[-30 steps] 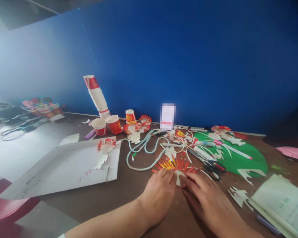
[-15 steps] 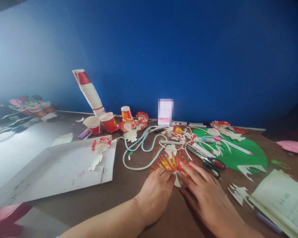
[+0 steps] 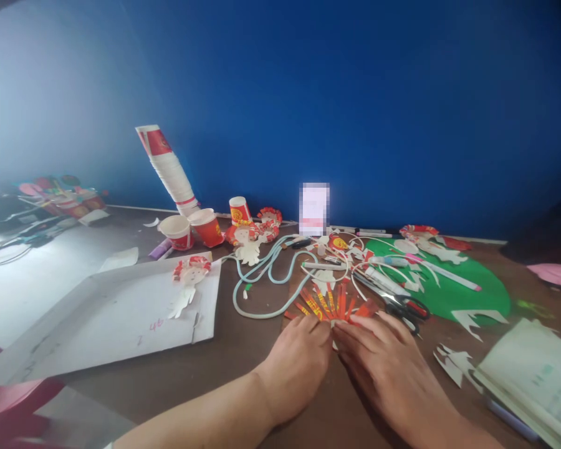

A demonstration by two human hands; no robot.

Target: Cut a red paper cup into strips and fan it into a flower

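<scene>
A paper cup cut into red and yellow strips (image 3: 330,304) lies fanned out on the brown table, its pale base mostly covered by my fingers. My left hand (image 3: 298,363) is closed, with curled fingers gripping the cup's left side near the base. From the right, my right hand (image 3: 387,357) has its fingers together and bent down over the base and right-hand strips, pressing on them. The fingertips of both hands nearly meet at the middle. Black-handled scissors (image 3: 404,307) lie just beyond my right hand. Past the strips is a white paper cutout (image 3: 325,280).
Two paper cups (image 3: 176,232) stand by a tall leaning cup stack (image 3: 171,174). A light-blue cord (image 3: 257,315) loops across the table. Finished-looking paper figures (image 3: 191,271) lie on a white board (image 3: 121,318) and elsewhere. At right are a green disc (image 3: 477,280) and an open book (image 3: 533,368).
My right hand's fingers have drawn together and moved down over the cup's base, covering more of it. My left hand stays at the left side. The view has shifted slightly.
</scene>
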